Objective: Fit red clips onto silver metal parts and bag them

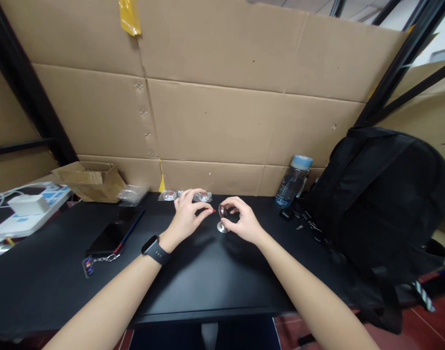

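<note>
My left hand [187,216], with a dark watch on its wrist, hovers over the black table [193,277] and pinches a tiny red piece [213,210] at its fingertips. Right beside it, my right hand [242,221] is curled round a small clear rounded part [222,211] that stands above a little silver disc [222,228] on the table. The two hands almost touch at the fingertips. Behind the left hand lie small clear packets with round silver parts [169,195], close to the cardboard wall.
A black backpack [382,204] fills the right side, with a clear water bottle [293,181] beside it. A phone [107,239], a pen and a keychain [89,265] lie at the left. An open cardboard box [91,180] and a white power strip [28,211] sit further left.
</note>
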`<state>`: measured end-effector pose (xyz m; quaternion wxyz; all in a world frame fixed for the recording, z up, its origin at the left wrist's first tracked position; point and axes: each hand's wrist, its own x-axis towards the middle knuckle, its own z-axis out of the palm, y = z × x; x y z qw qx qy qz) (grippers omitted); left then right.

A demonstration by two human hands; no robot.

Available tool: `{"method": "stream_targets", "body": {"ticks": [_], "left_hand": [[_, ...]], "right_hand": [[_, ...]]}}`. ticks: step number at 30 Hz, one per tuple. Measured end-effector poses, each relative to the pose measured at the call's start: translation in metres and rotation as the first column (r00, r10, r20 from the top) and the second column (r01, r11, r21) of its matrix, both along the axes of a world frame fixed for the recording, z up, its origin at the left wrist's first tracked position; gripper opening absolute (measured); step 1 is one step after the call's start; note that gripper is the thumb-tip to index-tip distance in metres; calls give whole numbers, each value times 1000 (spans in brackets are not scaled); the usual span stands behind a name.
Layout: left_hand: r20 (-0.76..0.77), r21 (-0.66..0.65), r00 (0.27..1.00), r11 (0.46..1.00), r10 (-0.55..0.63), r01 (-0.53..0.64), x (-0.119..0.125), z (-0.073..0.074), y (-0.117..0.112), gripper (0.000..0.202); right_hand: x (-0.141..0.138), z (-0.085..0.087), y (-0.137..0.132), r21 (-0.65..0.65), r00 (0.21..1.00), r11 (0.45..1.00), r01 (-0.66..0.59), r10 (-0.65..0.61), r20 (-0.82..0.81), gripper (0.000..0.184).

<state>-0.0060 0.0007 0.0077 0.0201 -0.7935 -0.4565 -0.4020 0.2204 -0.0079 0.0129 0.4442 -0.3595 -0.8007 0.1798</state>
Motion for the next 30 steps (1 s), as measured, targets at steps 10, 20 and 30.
{"method": "stream_targets", "body": {"ticks": [10,20,30], "left_hand": [[-37,91,998,995,-46,49,15,4,-16,15],[-156,217,987,976,38,-3,16,12,-26,15],[-220,292,973,957,65,2,16,14,-30,14]], "right_hand": [[-15,-2,-13,90,988,994,-63,75,-136,35],[-15,-12,-7,7,946,982,-190,185,-265,36],[-14,-11,-8,0,949,977,-213,206,-239,34]]}}
